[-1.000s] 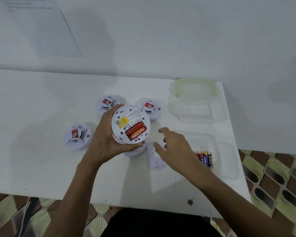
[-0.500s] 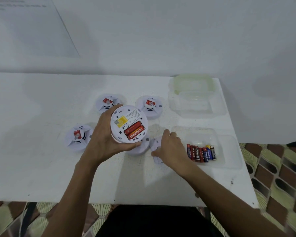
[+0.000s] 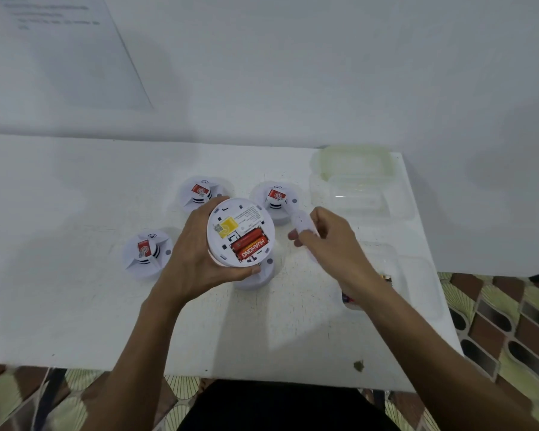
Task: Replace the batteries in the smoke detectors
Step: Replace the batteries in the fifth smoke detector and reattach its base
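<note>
My left hand (image 3: 196, 259) holds a round white smoke detector (image 3: 240, 233) back side up, above the white table (image 3: 75, 290). Its open compartment shows two red batteries (image 3: 250, 245). My right hand (image 3: 330, 244) is raised just right of it and grips a small white battery cover (image 3: 304, 220). Three more white detectors lie on the table: one at the left (image 3: 147, 253), one behind my left hand (image 3: 201, 192), one at the back middle (image 3: 276, 197). A further white piece (image 3: 255, 276) sits under the held detector. Spare batteries (image 3: 349, 298) peek out beside my right wrist.
A clear plastic tray (image 3: 417, 275) holding the spare batteries lies at the right of the table. A clear lidded container (image 3: 358, 181) stands behind it near the back right corner. The table's right edge drops to a patterned tiled floor (image 3: 511, 321). A wall rises behind the table.
My right hand has picked the white cover up off the table and lifted it beside the held detector. My forearm now hides most of the spare batteries. The left hand has stayed put.
</note>
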Motion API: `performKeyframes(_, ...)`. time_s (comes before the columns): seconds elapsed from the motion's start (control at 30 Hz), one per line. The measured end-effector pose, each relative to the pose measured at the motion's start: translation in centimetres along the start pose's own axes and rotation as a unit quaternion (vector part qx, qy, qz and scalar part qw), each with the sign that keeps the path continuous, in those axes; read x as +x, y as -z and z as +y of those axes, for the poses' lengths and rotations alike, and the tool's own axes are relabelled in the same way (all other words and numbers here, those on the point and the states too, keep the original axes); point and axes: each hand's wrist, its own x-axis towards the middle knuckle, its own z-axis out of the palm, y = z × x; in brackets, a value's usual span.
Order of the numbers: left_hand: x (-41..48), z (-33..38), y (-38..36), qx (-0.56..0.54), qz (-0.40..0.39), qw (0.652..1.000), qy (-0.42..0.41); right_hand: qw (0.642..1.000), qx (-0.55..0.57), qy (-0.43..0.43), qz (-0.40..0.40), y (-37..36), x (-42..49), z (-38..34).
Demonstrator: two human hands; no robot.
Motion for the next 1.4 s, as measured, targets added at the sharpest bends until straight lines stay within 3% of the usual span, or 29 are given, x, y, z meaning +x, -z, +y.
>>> performKeyframes(0.1,0.2,0.6,-0.5,-0.010,-0.012,1.000,0.002,0.998,0.031,0.048,-0.029,0.7,-0.4,-1.3)
performKeyframes(0.27,0.8,2.0,-1.3,-0.006,-0.015,1.000,-0.024,0.991,-0.038,0.113,-0.067,0.3,-1.4,-2.3)
performKeyframes(0.43,1.4,4.3,-1.4,-0.014,-0.008,0.999,-0.044,0.967,-0.132,0.215,0.028,-0.4,-2.0,-2.7)
performKeyframes(0.63,1.6,6.5,-1.5,-0.078,-0.029,0.995,-0.055,0.915,-0.224,0.318,0.101,-1.2,-1.9,-1.4)
performKeyframes(0.9,1.0,5.6,-2.0,-0.058,-0.009,0.998,-0.034,0.905,-0.240,0.339,0.086,-1.0,-2.4,-1.2)
performKeyframes(1.07,1.0,5.5,-2.2,-0.077,-0.018,0.997,-0.025,0.921,-0.225,0.311,0.073,-1.0,-2.6,-1.6)
performKeyframes(1.4,1.5,5.3,-2.1,-0.023,-0.010,0.999,-0.032,0.926,-0.220,0.282,0.118,-1.9,-2.8,-2.4)
